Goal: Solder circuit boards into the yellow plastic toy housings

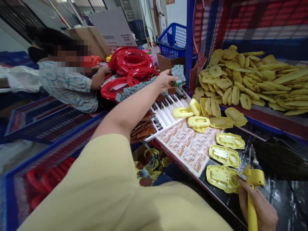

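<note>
My left hand [166, 81] reaches far out over a white ridged tray [166, 117] and pinches a small greenish circuit board [178, 74]. Thin wires trail from the board to a dark part below it. Close to me, my right hand [261, 207] is wrapped around the handle of a yellow soldering gun [252, 205], its thin metal tip pointing away from me. The fingertips touch or nearly touch the nearest yellow plastic shell [222, 177]. Behind that shell lie two similar ones, a middle shell [225, 155] and a far shell [230, 140], inner sides up.
A large heap of yellow shells [252, 78] fills the back right, with several loose ones in front. Red plastic rings [131, 61] are piled beyond the tray, near a seated person [68, 80]. Brown boards [143, 128] lie beside the tray. A blue basket [173, 40] stands behind.
</note>
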Action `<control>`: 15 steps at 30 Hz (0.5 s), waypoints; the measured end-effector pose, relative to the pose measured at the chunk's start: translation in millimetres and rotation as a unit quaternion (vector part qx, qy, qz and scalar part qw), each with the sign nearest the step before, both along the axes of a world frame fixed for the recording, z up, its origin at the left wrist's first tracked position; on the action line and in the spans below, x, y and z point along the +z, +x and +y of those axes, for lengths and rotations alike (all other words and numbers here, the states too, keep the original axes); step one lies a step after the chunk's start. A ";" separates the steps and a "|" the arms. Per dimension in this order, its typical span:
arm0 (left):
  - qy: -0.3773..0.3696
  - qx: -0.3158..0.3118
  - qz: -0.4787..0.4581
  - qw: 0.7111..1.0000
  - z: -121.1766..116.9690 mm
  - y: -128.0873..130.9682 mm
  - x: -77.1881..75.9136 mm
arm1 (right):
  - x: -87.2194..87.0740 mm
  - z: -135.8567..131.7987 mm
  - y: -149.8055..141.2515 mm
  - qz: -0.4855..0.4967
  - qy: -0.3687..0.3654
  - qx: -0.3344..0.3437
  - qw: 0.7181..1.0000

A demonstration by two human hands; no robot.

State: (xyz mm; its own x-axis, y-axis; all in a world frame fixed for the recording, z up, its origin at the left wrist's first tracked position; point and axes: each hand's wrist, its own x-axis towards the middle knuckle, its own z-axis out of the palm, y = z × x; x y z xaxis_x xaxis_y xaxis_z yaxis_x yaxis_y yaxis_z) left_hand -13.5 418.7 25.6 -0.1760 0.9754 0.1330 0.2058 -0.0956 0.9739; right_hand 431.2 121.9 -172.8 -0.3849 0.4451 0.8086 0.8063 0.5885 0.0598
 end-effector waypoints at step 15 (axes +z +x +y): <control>-0.083 -0.025 0.661 0.745 9.6 49.7 10.3 | -25.8 -9.0 16.3 -0.025 -0.038 0.006 0.999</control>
State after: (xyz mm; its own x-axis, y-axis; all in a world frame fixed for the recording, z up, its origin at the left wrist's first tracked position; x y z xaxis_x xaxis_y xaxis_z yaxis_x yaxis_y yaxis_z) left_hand 36.2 428.3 35.8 0.0384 0.9987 0.0338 0.9962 -0.0357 -0.0789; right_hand 447.5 112.9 -198.7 -0.4288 0.4995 0.7528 0.7967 0.6019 0.0544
